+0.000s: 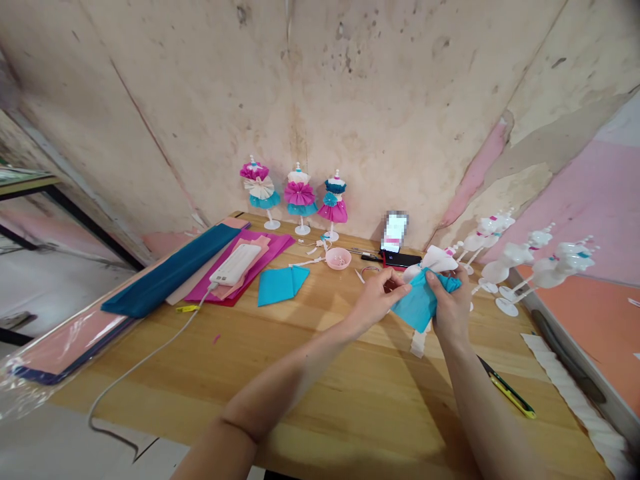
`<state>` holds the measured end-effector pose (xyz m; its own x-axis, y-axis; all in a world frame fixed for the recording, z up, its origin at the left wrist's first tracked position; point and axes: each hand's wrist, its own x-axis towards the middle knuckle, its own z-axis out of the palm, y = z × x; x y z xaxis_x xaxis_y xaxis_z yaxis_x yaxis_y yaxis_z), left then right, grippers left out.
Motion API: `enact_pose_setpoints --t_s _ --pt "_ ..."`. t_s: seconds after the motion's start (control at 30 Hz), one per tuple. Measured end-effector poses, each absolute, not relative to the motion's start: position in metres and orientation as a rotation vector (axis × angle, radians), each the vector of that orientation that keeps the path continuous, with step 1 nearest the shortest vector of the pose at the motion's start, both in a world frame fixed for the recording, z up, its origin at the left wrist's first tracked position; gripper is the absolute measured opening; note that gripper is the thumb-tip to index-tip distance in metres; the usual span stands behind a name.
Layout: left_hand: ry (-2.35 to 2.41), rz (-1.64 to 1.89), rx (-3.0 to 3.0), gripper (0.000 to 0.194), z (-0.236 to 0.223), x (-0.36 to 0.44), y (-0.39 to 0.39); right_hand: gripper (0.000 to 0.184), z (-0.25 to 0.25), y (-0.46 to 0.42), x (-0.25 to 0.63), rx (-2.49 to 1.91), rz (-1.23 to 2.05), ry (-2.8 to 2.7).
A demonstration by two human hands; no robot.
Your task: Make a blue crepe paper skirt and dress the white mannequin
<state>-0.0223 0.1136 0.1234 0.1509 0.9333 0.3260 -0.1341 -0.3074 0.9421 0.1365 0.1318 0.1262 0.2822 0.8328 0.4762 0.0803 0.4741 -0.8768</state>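
Observation:
Both my hands are raised over the wooden table, close together. Between them is a small white dress-form mannequin, lying on its side. A sheet of blue tissue paper is bunched against its body. My left hand pinches the paper's edge between thumb and fingers. My right hand grips the paper and the mannequin from the near side. The lower stand of the mannequin is partly hidden by the paper and my fingers.
Several paper-dressed mannequins stand by the wall, with undressed white ones to the right. A folded blue sheet, magenta paper, a power bank, a pink bowl, a propped phone and a utility knife lie around.

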Motion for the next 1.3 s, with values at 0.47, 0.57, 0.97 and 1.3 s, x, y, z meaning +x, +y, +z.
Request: enact_pose_setpoints --t_s 0.47,0.57,0.97,1.3 --pt "0.880 1.314 1.509 0.024 0.105 -0.020 0.129 0.040 0.126 0.130 0.132 -0.902 0.758 -1.103" --pt "0.897 1.270 1.525 0.026 0.097 -0.021 0.136 0.041 0.125 0.130 0.133 -0.908 0.744 -1.104" --pt "0.893 1.073 1.738 0.040 0.106 -0.078 0.159 0.048 0.118 0.123 0.121 -1.011 0.826 -1.236" --pt "0.625 1.150 1.593 0.046 0.117 -0.049 0.145 0.042 0.124 0.114 0.114 -1.011 0.904 -1.376"
